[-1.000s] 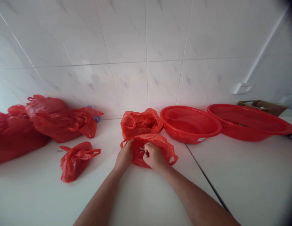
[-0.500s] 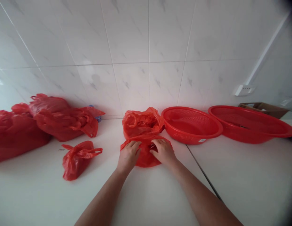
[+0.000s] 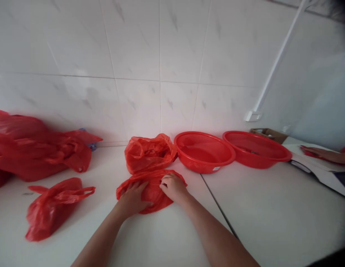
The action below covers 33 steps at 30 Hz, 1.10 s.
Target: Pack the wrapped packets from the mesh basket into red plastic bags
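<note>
A flattened red plastic bag [image 3: 153,193] lies on the white table in front of me. My left hand [image 3: 133,200] rests on its left side with the fingers spread and the thumb toward the middle. On the bag's right side, my right hand [image 3: 173,188] has its fingers curled in toward the thumb. A small dark bit shows at those fingertips, too little to name. Just behind stands another red plastic bag [image 3: 150,152], its mouth open and loosely filled; its contents are unclear.
Two red plastic baskets [image 3: 204,167] [image 3: 256,161] stand along the wall. A tied red bag [image 3: 54,207] and bigger red bags [image 3: 41,148] are at left. Far right, another person's hand [image 3: 328,154] lies over something red on a white device [image 3: 303,159]. A cardboard box [image 3: 269,134] sits behind.
The view has swung right, bringing the other person's hand and white device into sight. My left hand has spread its fingers flatter over the bag; my right hand's fingers have curled more.
</note>
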### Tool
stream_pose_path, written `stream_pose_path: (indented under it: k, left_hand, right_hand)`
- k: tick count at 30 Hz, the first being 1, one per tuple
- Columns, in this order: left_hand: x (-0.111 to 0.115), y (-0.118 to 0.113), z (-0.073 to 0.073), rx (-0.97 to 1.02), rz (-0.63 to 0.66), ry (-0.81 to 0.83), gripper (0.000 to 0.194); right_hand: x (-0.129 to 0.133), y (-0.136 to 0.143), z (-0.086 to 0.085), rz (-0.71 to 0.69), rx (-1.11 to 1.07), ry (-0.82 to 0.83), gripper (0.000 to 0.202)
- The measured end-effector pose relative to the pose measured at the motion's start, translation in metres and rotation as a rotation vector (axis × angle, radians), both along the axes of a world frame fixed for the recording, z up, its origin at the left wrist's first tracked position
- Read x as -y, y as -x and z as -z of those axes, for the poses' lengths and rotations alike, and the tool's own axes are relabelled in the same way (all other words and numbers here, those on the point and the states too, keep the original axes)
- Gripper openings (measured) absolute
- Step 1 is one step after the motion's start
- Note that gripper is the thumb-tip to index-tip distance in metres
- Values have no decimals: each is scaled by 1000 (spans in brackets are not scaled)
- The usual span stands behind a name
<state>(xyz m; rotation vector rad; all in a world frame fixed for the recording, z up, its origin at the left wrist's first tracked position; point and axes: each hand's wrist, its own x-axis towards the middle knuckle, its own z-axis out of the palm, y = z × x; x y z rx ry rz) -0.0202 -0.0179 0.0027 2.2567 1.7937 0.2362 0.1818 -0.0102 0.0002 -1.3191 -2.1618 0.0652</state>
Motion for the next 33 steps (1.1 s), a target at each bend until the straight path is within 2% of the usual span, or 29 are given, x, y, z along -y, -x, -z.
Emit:
stream_pose_path:
  k: [3,5,9,11,13,15,17,21,23,25,27,29,33]
  left_hand:
    - [-2,-3,4,2,-12,-40,79]
    - [-5,-3,8,15,-19,-77,76]
    - [-7,-2,16,77,-27,-115,73]
    - [-7,-1,17,111,-21,-124,71]
    - [-6,-1,15,142,-23,-141,72]
    - [-4,-2,9,183,-11,-188,69]
    - [0,-4,0,229,26,-298,58]
    - [9,-5,-18,267,103,-637,35]
    - [12,-2,-24,259,72,-756,32]
    - [12,1,-26,237,-25,-812,36]
    - [9,6,-25,233,-143,-814,48]
    - [5,11,-23,279,-217,-746,58]
    - [-1,16,-17,524,-281,-415,45]
  right_hand:
    - [5,0,-7,-14,-63,-88,16]
    - [8,-6,-18,52,-115,-193,21]
    - [13,-39,-42,381,-183,-484,34]
    - [15,-65,-48,552,-148,-548,42]
    - [19,-91,-45,644,-41,-487,41]
    - [24,-112,-38,674,94,-378,33]
    - [32,-125,-29,693,188,-311,27]
    - [55,-127,-15,700,269,-263,33]
    - [66,-123,-10,707,294,-241,37]
    - [78,-119,-5,703,326,-230,38]
    - [89,-117,-1,695,375,-231,38]
    - [102,-118,2,692,425,-233,38]
    - [129,-130,3,657,493,-183,38]
